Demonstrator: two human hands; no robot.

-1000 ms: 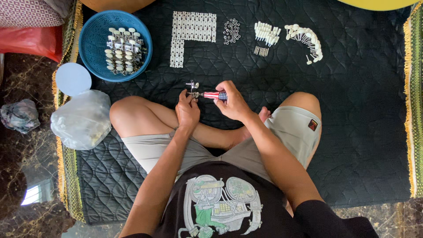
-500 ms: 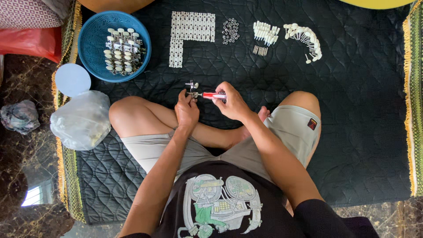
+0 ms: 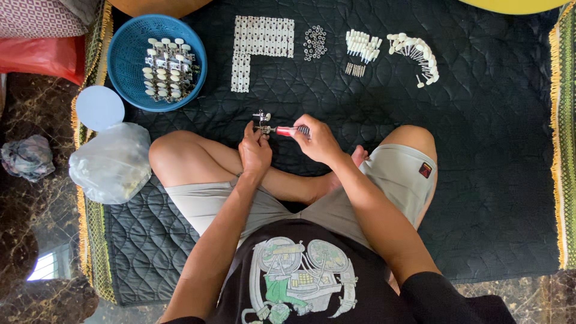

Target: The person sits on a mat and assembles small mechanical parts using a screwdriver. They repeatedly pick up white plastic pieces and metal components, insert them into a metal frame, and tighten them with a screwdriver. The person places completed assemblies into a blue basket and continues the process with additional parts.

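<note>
My left hand [image 3: 255, 153] has a pinch grip on a small metal tuner part [image 3: 261, 120], held just above my crossed legs over the black quilted mat [image 3: 480, 180]. My right hand [image 3: 318, 141] is wrapped tight around a red-handled screwdriver [image 3: 288, 131], tip touching the part, blue basket [image 3: 129, 54] of finished ones off to the left.

Blue basket [image 3: 129, 57] of metal parts, round lid [image 3: 99, 108], plastic bag [image 3: 111, 163], white pegs [image 3: 362, 45] on black quilt [image 3: 492, 168]

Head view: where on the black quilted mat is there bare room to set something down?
Free: the mat right of the person's knee, and the strip between the left hand and the white plates. Crowded: the top edge, from blue basket to white pegs.
</note>
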